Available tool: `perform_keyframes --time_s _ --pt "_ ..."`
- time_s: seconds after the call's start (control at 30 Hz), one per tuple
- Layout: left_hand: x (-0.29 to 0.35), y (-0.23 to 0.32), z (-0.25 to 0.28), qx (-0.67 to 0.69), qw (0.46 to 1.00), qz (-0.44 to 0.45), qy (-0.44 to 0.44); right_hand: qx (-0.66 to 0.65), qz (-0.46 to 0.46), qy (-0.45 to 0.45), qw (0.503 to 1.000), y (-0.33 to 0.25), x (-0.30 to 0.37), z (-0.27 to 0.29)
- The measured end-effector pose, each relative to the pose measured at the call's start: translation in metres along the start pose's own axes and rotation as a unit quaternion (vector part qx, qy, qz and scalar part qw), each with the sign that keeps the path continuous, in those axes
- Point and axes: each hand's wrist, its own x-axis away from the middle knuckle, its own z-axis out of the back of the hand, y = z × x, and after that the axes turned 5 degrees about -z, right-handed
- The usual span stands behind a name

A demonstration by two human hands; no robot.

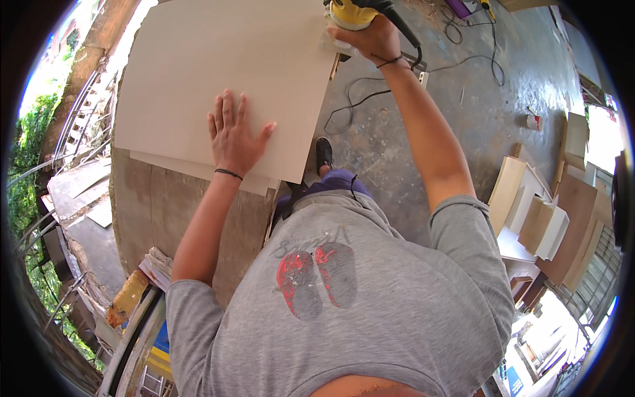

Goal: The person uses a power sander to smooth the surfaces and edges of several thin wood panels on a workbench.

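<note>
Head view: my left hand [239, 142] is palm-down on the large pale panel [198, 59], fingers somewhat spread, thumb out to the right, gripping nothing. Panel is directly under those fingers and runs on past the tips. My right hand [376, 43] grips the yellow-and-black power tool [350, 14], up at the panel's right edge; most of its fingers are hidden, can't tell exact wrap. Second sheet [192, 169] pokes out beneath the panel, on the brown bench [155, 212].
</note>
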Motion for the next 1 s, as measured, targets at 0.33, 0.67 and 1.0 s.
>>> perform_keyframes --time_s 0.33,0.67,1.0 --pt "0.003 -0.003 0.001 0.0 1.0 -0.007 0.001 -0.026 -0.045 -0.03 0.998 0.02 -0.035 0.001" --pt "0.003 -0.001 0.004 0.007 1.0 -0.001 -0.003 -0.126 0.007 0.004 0.992 0.026 -0.06 0.006" --pt "0.005 -0.006 -0.004 -0.004 1.0 -0.009 -0.001 -0.017 -0.011 0.041 0.999 0.045 -0.076 0.01"
